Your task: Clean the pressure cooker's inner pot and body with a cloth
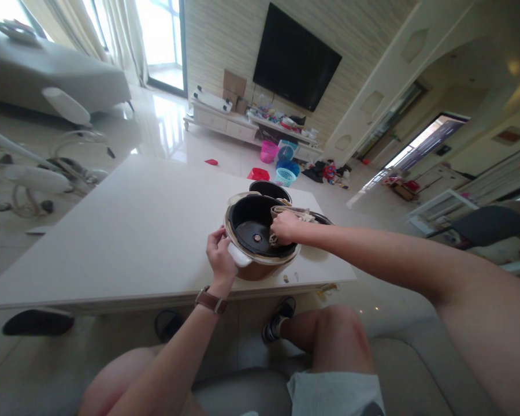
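An electric cooker (260, 270) with a brown outer wall, a pale rim and a black inside stands near the front edge of the white table. My left hand (221, 254) grips its left side, close to a white side handle (239, 254). My right hand (285, 226) reaches over the rim into the cooker, closed on a beige cloth (305, 215) whose folds stick out past the fingers. At the cooker's bottom a small round metal piece (257, 237) shows. Just behind stands a black inner pot (267, 188), partly hidden by the cooker. A dark rounded rim (323, 218) shows beyond my right wrist.
Small bits (286, 278) lie on the white table (125, 231) by its front edge. Beyond it, a pink basket (268, 151), a light blue basket (285, 177) and a red container (259, 173) sit on the floor. My legs are between the sofa and the table.
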`<state>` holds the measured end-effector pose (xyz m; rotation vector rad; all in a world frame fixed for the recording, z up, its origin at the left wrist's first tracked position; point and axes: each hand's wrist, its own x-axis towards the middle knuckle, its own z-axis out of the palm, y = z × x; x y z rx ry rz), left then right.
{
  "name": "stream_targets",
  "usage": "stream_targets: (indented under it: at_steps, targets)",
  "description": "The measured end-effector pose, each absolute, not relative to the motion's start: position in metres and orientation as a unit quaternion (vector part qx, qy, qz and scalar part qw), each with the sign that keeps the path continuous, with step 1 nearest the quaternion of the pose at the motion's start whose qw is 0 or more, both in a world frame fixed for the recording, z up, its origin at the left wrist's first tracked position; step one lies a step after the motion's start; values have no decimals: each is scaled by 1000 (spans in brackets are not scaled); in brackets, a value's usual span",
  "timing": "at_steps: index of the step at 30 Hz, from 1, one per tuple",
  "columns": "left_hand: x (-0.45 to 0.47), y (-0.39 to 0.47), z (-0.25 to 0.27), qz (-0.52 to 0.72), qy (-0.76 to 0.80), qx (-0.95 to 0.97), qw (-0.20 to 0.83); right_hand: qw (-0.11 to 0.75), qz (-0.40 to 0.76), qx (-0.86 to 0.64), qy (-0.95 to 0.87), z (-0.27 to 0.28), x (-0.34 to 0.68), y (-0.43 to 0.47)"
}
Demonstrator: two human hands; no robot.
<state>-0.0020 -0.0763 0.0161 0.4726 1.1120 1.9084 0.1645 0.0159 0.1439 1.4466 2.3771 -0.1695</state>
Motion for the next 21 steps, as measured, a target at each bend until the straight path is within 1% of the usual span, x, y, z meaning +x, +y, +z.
stream_targets:
  at_steps: [2, 3, 4, 5, 6, 8, 9, 10, 11, 14, 16, 17, 21]
  targets:
    - [-2, -76, 16, 764, 442, 188, 430, 231, -66, 514, 824, 148, 154, 11]
    - [-2, -77, 17, 765, 441, 187, 431, 257, -86, 522, 809, 151, 147, 10]
    - [-2, -77, 17, 765, 442, 186, 430, 271, -135, 541, 784, 154, 141, 9]
    - [-2, -77, 18, 765, 443, 185, 429, 250, -202, 572, 755, 156, 135, 9]
    - [-2, -77, 19, 765, 444, 184, 428, 200, -273, 606, 720, 157, 130, 8]
    - [-2, -77, 20, 766, 445, 181, 428, 55, -366, 656, 658, 159, 124, 9]
    - [-1, -77, 21, 766, 445, 178, 428, -7, -379, 669, 640, 159, 123, 10]
    - [-1, -77, 21, 767, 444, 176, 429, -51, -368, 679, 634, 160, 123, 13]
    - [-1, -77, 22, 767, 444, 174, 429, -78, -341, 688, 636, 160, 124, 17]
    - [-1, -77, 22, 769, 442, 169, 430, -109, -229, 723, 642, 161, 129, 30]
    - [0, -77, 23, 770, 439, 173, 430, -118, -205, 728, 643, 158, 129, 33]
    - [0, -77, 23, 771, 437, 174, 430, -126, -230, 719, 644, 155, 127, 32]
    - [0, -78, 23, 766, 452, 151, 431, -161, -400, 629, 647, 149, 115, 16]
